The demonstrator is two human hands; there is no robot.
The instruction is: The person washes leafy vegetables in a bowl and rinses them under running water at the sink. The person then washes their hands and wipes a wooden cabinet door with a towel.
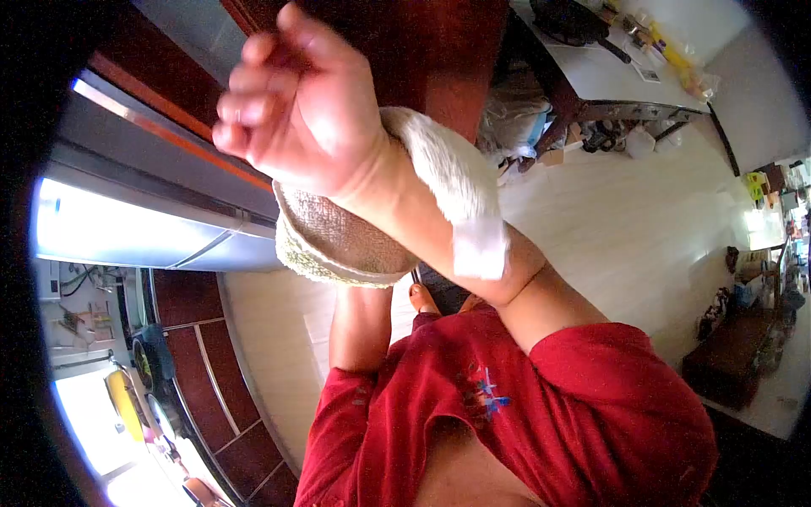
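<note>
My right hand [308, 114] is raised at the upper left, its fingers loosely curled and apart, with nothing in them. A fluffy off-white cloth [448, 165] lies against my right forearm, and its white tag [480, 249] rests over the arm. On the forearm's other side shows a brown inner face [342, 228] with a pale green rim, seemingly part of the same cloth. My left forearm [359, 325] reaches up behind this rim. The cloth hides my left hand, so its fingers do not show.
A dark red-brown wooden surface [431, 51] rises ahead. At the upper right, a black pan [574, 21] sits on a table [625, 80] with clutter beneath. A shiny pale appliance-like body [144, 224] and dark red cabinets [203, 372] stand at the left. Pale floor [591, 203] spreads between.
</note>
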